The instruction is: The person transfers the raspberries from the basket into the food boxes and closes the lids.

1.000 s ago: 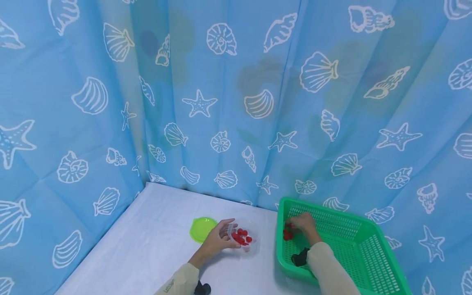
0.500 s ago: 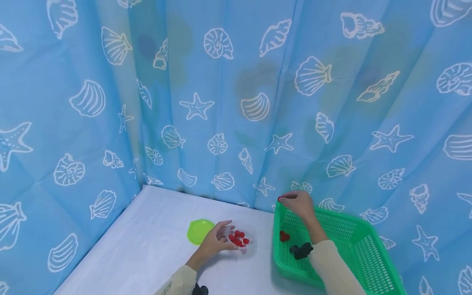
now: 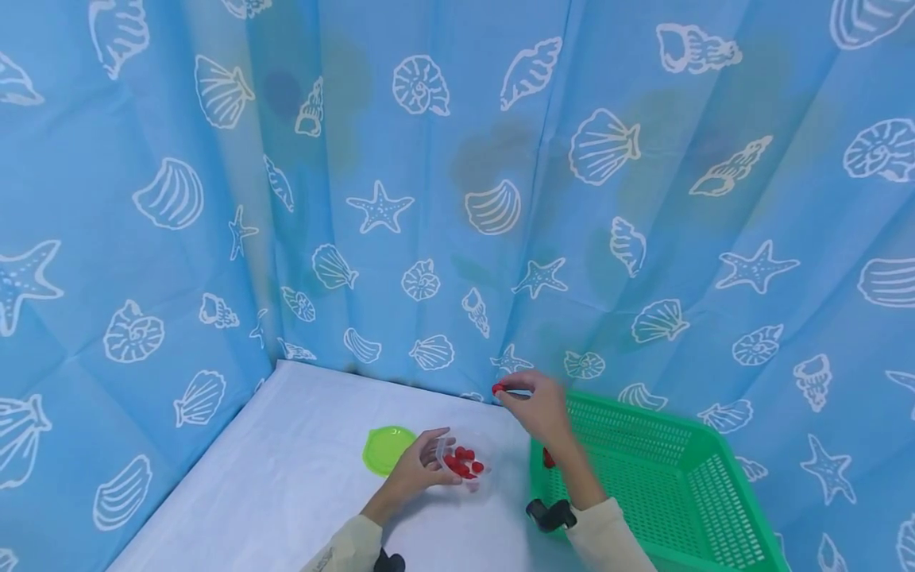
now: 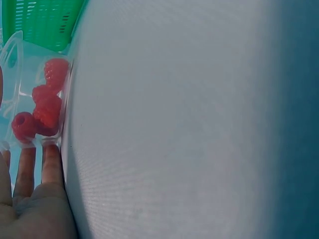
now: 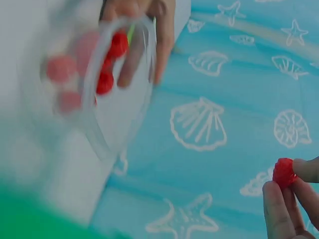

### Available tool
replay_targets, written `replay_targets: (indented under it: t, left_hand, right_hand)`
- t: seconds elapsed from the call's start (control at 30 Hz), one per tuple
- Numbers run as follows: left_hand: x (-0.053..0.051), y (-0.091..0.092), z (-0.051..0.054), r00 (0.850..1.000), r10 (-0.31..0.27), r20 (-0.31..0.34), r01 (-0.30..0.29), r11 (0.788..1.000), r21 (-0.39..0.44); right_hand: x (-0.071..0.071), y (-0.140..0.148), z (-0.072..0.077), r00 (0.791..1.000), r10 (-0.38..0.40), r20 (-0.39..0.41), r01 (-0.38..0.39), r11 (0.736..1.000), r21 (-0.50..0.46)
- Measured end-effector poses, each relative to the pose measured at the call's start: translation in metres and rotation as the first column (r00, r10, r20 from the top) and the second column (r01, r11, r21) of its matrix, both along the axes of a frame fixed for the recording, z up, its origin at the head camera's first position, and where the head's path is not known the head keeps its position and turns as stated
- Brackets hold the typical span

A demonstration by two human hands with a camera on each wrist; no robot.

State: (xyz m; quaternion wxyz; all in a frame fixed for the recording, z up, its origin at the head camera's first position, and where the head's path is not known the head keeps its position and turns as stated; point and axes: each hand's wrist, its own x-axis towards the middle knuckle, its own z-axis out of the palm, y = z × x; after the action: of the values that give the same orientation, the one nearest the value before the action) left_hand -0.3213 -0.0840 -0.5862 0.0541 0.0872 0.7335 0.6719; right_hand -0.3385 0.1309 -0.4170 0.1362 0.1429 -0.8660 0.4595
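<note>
My right hand [image 3: 541, 409] pinches a red raspberry [image 5: 284, 173] between thumb and fingertips, raised above the left end of the green basket [image 3: 643, 485]. My left hand [image 3: 417, 469] grips a clear plastic container [image 3: 486, 445] on the table, thumb on the near side and fingers on the far side. Several raspberries [image 4: 47, 112] lie inside the container, seen through its wall in the left wrist view. More red fruit [image 3: 548, 458] shows in the basket's left end, partly hidden by my right forearm.
A lime-green lid [image 3: 388, 450] lies on the white table [image 3: 286, 477], left of the container and beside my left hand. A blue curtain with shell prints [image 3: 429, 199] hangs behind the table and along its left side.
My right hand has lifted a raspberry out of the green basket and moved left with it, past the basket's rim towards the container. The left hand stays at the container.
</note>
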Motion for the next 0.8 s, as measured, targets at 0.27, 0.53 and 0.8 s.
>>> replay_targets:
  t: [0.27, 0.53, 0.8]
  left_hand:
    - [-0.001, 0.001, -0.001, 1.0, 0.009, -0.013, -0.009, 1.0, -0.003]
    - [0.0, 0.001, -0.003, 1.0, 0.005, -0.016, -0.005, 1.0, -0.002]
    - [0.001, -0.002, -0.003, 1.0, -0.016, -0.021, 0.017, 1.0, 0.023]
  right_hand:
    - [0.021, -0.02, -0.039, 0.998, 0.054, -0.015, -0.055, 0.998, -0.023]
    - [0.039, -0.035, -0.069, 0.999, 0.011, 0.03, -0.012, 0.999, 0.04]
    - [0.047, -0.047, -0.099, 0.999, 0.044, -0.002, -0.044, 0.999, 0.013]
